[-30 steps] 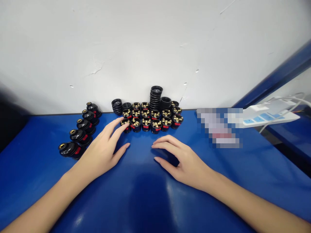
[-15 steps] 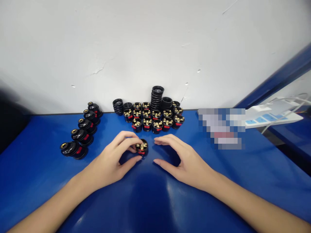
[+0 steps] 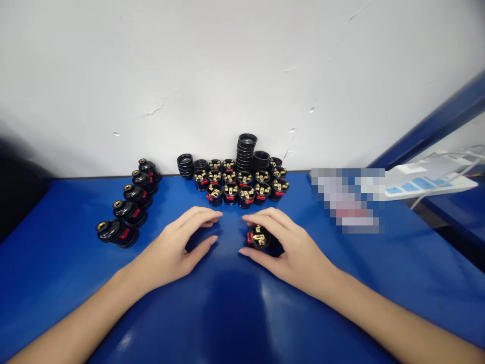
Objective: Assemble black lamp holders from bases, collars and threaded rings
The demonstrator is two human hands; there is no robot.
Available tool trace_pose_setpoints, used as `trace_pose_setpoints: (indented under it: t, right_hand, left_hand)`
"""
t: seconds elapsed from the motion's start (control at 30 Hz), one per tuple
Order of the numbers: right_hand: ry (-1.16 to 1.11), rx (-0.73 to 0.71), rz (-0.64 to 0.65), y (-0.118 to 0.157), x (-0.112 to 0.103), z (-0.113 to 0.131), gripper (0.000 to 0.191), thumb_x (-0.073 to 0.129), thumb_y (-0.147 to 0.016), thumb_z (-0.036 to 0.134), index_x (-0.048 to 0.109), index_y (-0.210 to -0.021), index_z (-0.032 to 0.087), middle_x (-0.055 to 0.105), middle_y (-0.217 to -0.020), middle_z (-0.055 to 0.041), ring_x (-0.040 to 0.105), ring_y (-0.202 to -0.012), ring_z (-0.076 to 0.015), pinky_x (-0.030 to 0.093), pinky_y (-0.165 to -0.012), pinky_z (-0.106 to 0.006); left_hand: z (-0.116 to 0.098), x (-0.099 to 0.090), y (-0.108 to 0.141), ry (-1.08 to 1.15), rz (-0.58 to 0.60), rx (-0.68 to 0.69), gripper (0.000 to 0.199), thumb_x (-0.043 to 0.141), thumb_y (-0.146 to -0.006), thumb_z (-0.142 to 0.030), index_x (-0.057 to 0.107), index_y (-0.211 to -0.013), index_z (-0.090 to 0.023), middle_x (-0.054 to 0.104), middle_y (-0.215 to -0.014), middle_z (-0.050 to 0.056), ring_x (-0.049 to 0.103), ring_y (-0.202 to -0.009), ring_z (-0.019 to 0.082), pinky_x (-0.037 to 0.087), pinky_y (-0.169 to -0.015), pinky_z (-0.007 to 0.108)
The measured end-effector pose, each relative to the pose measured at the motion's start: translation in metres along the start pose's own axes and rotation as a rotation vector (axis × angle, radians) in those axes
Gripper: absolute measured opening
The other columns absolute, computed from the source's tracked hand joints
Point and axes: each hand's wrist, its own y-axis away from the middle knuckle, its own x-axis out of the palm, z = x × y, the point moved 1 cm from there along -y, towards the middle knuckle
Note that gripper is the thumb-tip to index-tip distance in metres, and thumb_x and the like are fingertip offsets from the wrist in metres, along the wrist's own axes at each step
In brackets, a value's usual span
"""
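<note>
My left hand (image 3: pixel 182 242) rests over the blue table with its fingers and thumb apart and nothing between them. On the right, my right hand (image 3: pixel 284 242) curves around a round black part (image 3: pixel 259 237) with brass contacts and a red tab. This part is inside the gap between finger and thumb, and the fingers look spread, not closed on it. Beyond both hands, several similar black parts with brass contacts (image 3: pixel 246 196) stand in rows.
Several black cone-shaped assemblies (image 3: pixel 129 212) form a slanted line on the left of the blue table (image 3: pixel 235 313). Stacked black rings (image 3: pixel 245 151) stand by the white wall (image 3: pixel 227 65). At the right are a blurred-out object (image 3: pixel 346 207) and a white power strip (image 3: pixel 428 186).
The round black part has gone from between my left fingers to the space inside my right hand, and its red tab now faces left. Both hands keep nearly the same pose.
</note>
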Motion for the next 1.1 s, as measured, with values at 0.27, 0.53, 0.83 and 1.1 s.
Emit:
trace_pose_setpoints:
  t: [0.27, 0.53, 0.83, 1.1]
  right_hand:
    - [-0.044, 0.03, -0.041, 0.0, 0.0, -0.005, 0.05, 0.087, -0.096, 0.022, 0.066, -0.141, 0.023, 0.074, -0.125, -0.0094, 0.078, -0.112, -0.025, 0.066, -0.103, -0.041]
    - [-0.005, 0.059, -0.116, 0.0, 0.0, -0.002, 0.047, 0.09, -0.093, 0.024, 0.068, -0.135, 0.024, 0.077, -0.124, -0.0084, 0.078, -0.11, -0.0266, 0.067, -0.099, -0.042]
    - [-0.05, 0.062, -0.1, 0.0, 0.0, 0.001, 0.04, 0.089, -0.093, 0.019, 0.07, -0.128, 0.024, 0.08, -0.118, -0.0061, 0.08, -0.104, -0.0246, 0.067, -0.096, -0.038]
    - [-0.082, 0.058, -0.062, 0.0, -0.001, 0.003, 0.033, 0.082, -0.098, 0.021, 0.069, -0.128, 0.026, 0.08, -0.118, -0.0067, 0.08, -0.103, -0.0258, 0.068, -0.096, -0.042]
  left_hand:
    - [0.0, -0.002, -0.003, -0.11, -0.044, 0.007, 0.031, 0.064, -0.109, -0.018, 0.064, -0.139, -0.024, 0.073, -0.134, 0.009, 0.075, -0.123, 0.02, 0.063, -0.111, 0.036]
    - [0.005, -0.004, -0.002, -0.192, -0.094, -0.039, 0.025, 0.063, -0.11, -0.022, 0.067, -0.135, -0.024, 0.073, -0.133, 0.008, 0.075, -0.122, 0.021, 0.061, -0.11, 0.035]
    - [0.009, -0.008, -0.005, -0.351, -0.208, -0.109, 0.022, 0.061, -0.11, -0.027, 0.068, -0.131, -0.023, 0.071, -0.133, 0.008, 0.072, -0.125, 0.024, 0.059, -0.114, 0.04]
    - [0.01, -0.032, -0.032, -0.516, -0.271, -0.143, 0.031, 0.061, -0.108, -0.031, 0.068, -0.135, -0.019, 0.07, -0.137, 0.014, 0.068, -0.133, 0.033, 0.054, -0.121, 0.052]
